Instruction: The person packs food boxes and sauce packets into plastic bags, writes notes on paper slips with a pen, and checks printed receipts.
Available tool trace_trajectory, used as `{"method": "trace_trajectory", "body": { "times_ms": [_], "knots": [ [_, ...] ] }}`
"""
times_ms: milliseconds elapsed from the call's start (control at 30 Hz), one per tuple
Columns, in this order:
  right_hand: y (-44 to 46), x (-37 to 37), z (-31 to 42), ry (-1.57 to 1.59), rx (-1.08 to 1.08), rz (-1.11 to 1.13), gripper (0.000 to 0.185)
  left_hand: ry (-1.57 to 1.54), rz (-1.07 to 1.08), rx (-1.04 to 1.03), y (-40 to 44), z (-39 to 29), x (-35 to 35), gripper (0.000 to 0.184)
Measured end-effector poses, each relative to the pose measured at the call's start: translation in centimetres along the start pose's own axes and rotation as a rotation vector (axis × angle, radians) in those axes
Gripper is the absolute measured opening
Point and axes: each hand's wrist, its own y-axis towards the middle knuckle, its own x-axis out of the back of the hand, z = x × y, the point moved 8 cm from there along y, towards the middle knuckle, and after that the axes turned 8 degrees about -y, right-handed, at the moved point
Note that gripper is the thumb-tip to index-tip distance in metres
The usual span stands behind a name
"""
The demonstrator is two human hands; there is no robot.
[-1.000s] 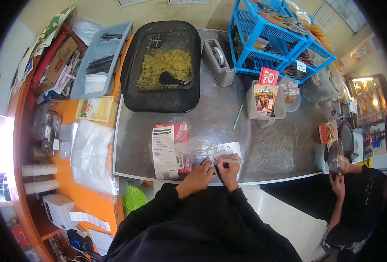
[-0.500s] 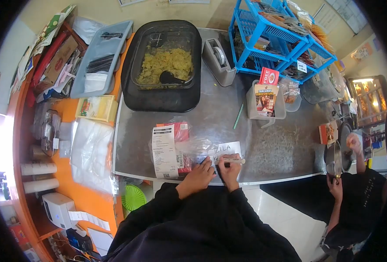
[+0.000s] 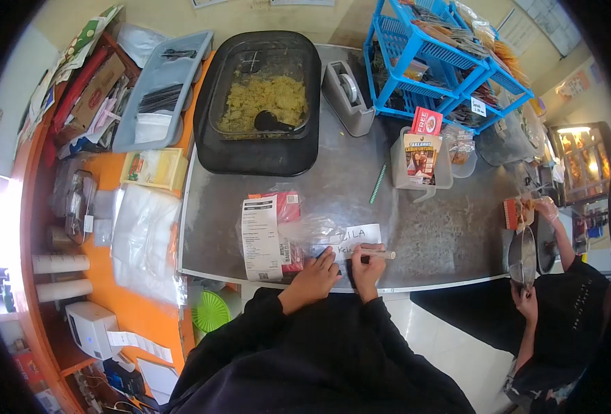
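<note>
My right hand (image 3: 367, 271) grips a marker (image 3: 381, 254) and writes on a white paper slip (image 3: 360, 232), which carries the handwritten letters "ILA" and a smaller word below. My left hand (image 3: 311, 279) rests at the slip's lower left edge, fingers bent. A small black piece like a marker cap (image 3: 338, 272) shows at its thumb side. Left of the slip lies a clear plastic bag (image 3: 312, 226) around a red packet (image 3: 289, 211), with a printed receipt (image 3: 260, 238) on top.
A black tray (image 3: 212, 160) bears a tub of yellow food (image 3: 264, 100). Behind are a tape dispenser (image 3: 350, 110), a blue rack (image 3: 422, 48) and a leaflet box (image 3: 409, 176). A green straw (image 3: 378, 183) lies nearby. At right, a co-worker's hands hold a metal pan (image 3: 523, 255) near a small box (image 3: 511, 214).
More letters show under "ILA" on the slip, and my right hand has shifted slightly right. The co-worker's upper hand has moved left, to the small box.
</note>
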Motion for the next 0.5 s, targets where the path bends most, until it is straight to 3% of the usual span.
{"method": "trace_trajectory", "body": {
  "times_ms": [233,500],
  "knots": [
    [-0.1,-0.1,-0.5,-0.024,-0.102,0.015,0.008,0.002,0.01,0.011,0.1,-0.1,0.1,0.03],
    [-0.4,-0.1,-1.4,-0.038,-0.047,-0.051,0.011,-0.012,-0.007,0.008,0.1,-0.2,0.2,0.03]
  ]
}}
